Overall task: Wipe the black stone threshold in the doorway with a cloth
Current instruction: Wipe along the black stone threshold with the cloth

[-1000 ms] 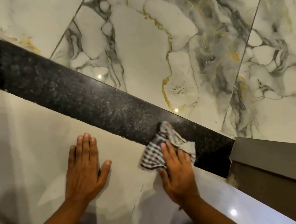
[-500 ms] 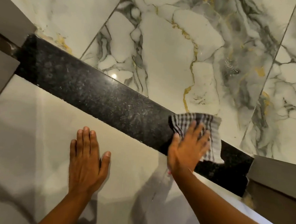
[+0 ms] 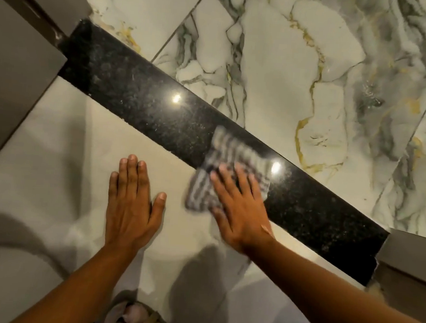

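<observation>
The black speckled stone threshold (image 3: pixel 145 101) runs diagonally from the upper left to the lower right between two door frames. A checked grey-and-white cloth (image 3: pixel 232 160), blurred by motion, lies across its near edge, partly on the pale tile. My right hand (image 3: pixel 239 208) presses flat on the cloth with fingers spread. My left hand (image 3: pixel 131 201) rests flat on the pale floor tile just before the threshold, left of the cloth, holding nothing.
Grey-brown door frames stand at the left end (image 3: pixel 20 54) and the right end (image 3: pixel 409 266) of the threshold. Veined white marble tiles (image 3: pixel 289 65) lie beyond it, plain pale tiles (image 3: pixel 55 163) on my side. A grey cloth bundle (image 3: pixel 130 317) shows at the bottom edge.
My right hand has swept the cloth back toward me, from the threshold's far edge onto its near edge and the pale tile. The view has shifted left. My left hand stayed planted.
</observation>
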